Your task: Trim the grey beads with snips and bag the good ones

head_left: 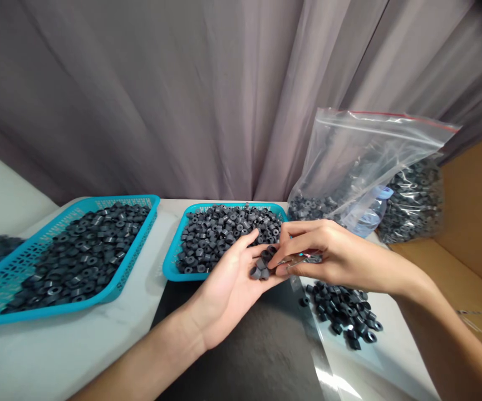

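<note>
My left hand (228,292) lies palm up over the dark mat, its fingers cupped around several small dark grey rings (263,264). My right hand (328,253) reaches across to that palm and pinches at the rings with fingertips pressed together; a thin metal piece shows under its fingers. Just behind both hands stands a small blue tray (172,266) heaped with the same rings. A loose heap of rings (343,312) lies on clear plastic below my right wrist.
A larger blue tray (128,287) of rings sits at the left, another pile at the far left edge. An open clear zip bag (349,161) with rings stands behind the right hand, beside a second filled bag (412,200). Cardboard box wall (475,223) at right; curtain behind.
</note>
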Motion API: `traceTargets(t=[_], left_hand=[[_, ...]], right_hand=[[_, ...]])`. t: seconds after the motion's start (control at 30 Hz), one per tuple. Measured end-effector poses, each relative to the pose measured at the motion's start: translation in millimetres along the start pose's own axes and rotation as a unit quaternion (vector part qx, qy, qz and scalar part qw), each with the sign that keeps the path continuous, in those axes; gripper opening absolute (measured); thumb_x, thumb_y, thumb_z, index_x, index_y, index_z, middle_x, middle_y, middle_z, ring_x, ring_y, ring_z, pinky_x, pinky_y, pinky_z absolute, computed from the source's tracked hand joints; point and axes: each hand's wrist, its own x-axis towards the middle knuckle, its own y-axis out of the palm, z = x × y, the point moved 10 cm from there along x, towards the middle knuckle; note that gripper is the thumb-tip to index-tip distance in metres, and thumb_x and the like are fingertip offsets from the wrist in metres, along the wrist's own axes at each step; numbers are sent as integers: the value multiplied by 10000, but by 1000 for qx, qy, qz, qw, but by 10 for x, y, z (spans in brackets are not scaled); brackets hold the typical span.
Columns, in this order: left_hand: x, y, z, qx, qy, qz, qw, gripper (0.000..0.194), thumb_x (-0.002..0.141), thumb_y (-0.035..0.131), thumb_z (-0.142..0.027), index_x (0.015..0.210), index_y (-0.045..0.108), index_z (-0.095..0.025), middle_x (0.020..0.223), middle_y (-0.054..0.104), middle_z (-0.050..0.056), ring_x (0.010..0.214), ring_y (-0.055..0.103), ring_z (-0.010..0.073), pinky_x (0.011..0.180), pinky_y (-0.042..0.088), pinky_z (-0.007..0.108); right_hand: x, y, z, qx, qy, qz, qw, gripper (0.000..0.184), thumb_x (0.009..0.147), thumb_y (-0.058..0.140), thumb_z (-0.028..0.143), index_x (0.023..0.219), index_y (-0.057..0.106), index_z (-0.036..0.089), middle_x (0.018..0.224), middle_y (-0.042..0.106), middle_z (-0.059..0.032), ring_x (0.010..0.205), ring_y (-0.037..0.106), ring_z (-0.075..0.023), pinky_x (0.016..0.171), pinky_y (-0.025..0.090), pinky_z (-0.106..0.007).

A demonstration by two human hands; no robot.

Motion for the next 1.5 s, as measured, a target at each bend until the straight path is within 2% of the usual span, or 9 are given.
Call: traceTargets(t=[0.13, 0.27, 0.47, 0.6, 0.93, 1.07, 1.2, 1.33, 1.5], left_hand=[[24, -36, -9, -4, 19, -6, 1000, 263, 967, 499, -266, 979, 672, -69, 988, 704, 152, 954, 674, 246, 1012, 505, 426], [40, 40, 8, -1, 18, 42, 999, 243, 949, 479, -181, 889, 691, -79, 863, 693, 115, 883, 658, 213, 1027, 486, 415], [17, 74, 5, -17, 8, 52, 998, 268, 807, 418, -2, 762, 662, -104, 820, 646, 62, 787, 606, 150, 1064, 458, 407], [11, 90, -11, -9, 11, 61, 998, 285, 767, 399, 0, 692, 650, -112, 815, 641, 76, 838, 614, 175, 1070, 453, 422], [52, 49, 1, -17, 7, 55, 998, 289, 920, 419, -137, 773, 661, -79, 778, 654, 86, 791, 644, 180, 1023, 505, 434], [62, 29, 21, -14, 10, 44, 999, 270, 942, 455, -175, 978, 683, -34, 963, 723, 147, 948, 706, 263, 995, 535, 447], [50, 61, 15, -3, 14, 57, 998, 321, 943, 418, -146, 1036, 674, 23, 1057, 733, 219, 1093, 688, 323, 1012, 532, 425], [33, 71, 35, 5, 6, 61, 998, 322, 892, 412, -61, 1039, 684, 28, 1064, 744, 199, 1111, 687, 306, 1032, 522, 397], [35, 114, 31, 11, 19, 81, 996, 346, 867, 407, -28, 1048, 702, -15, 1112, 737, 156, 1105, 676, 255, 1052, 513, 396]], right_hand=[[-2, 8, 1, -9, -9, 8, 1000, 154, 953, 616, 251, 1034, 744, 230, 978, 665, -32, 880, 632, -142, 816, 488, -258], [0, 17, -1, -12, -5, 9, 1000, 154, 962, 604, 277, 1024, 739, 235, 979, 656, -29, 884, 623, -141, 817, 481, -261], [9, 11, -7, -29, 3, -2, 1000, 152, 953, 619, 313, 995, 727, 213, 940, 641, -24, 849, 604, -140, 788, 468, -262], [9, 10, -23, -28, 4, -2, 1000, 135, 949, 624, 282, 1001, 733, 221, 969, 647, -27, 857, 607, -142, 794, 477, -267], [-11, -24, -5, 1, -1, -3, 1000, 136, 945, 624, 249, 1001, 745, 225, 990, 640, -29, 893, 623, -138, 823, 485, -253], [-33, -171, -36, 12, 20, -57, 998, 191, 974, 577, 311, 983, 732, 200, 985, 624, -44, 845, 612, -133, 774, 486, -250], [-56, -337, -65, -8, 33, -121, 992, 221, 988, 548, 342, 967, 713, 196, 977, 622, -46, 851, 608, -141, 727, 470, -242], [-54, -349, -70, -24, 26, -126, 991, 215, 995, 538, 329, 1025, 706, 198, 999, 625, -45, 888, 605, -142, 765, 463, -244], [-19, -212, -66, -1, 20, -80, 997, 179, 971, 590, 330, 1003, 705, 196, 989, 629, -30, 877, 598, -126, 786, 455, -230]])
